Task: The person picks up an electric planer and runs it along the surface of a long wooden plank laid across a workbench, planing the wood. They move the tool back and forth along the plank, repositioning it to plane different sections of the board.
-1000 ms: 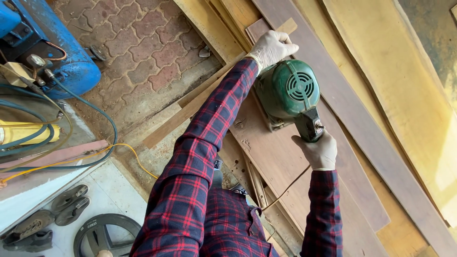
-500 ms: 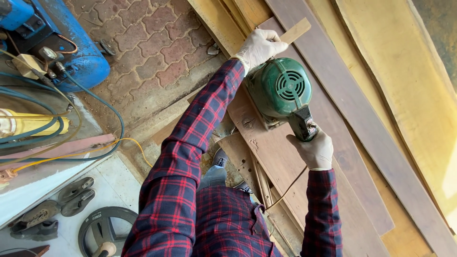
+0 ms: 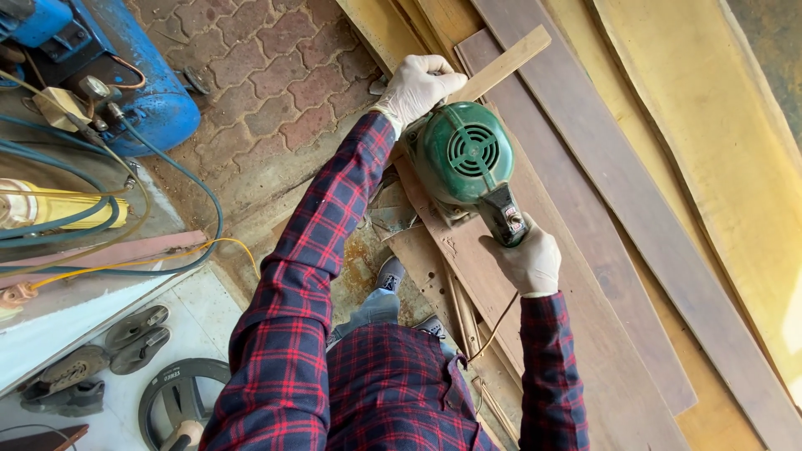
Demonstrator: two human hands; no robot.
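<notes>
A green circular saw [image 3: 461,159] rests on a long brown board [image 3: 576,276]. My right hand [image 3: 528,260], in a pale glove, grips the saw's black handle. My left hand [image 3: 415,88], also gloved, presses down on a thin light wood strip [image 3: 508,60] that lies along the board just beyond the saw. Both sleeves are red and blue plaid. The saw blade itself is hidden under the motor housing.
More long boards and yellowish planks [image 3: 710,167] lie to the right. A blue compressor tank [image 3: 138,79] with hoses and cables stands at the upper left on brick paving. Sandals [image 3: 125,338] and a round black disc [image 3: 171,401] lie at the lower left. Wood offcuts [image 3: 464,313] sit by my shoe.
The saw and both hands have moved forward along the board, toward the far end of the light strip; the view shifted slightly with them.
</notes>
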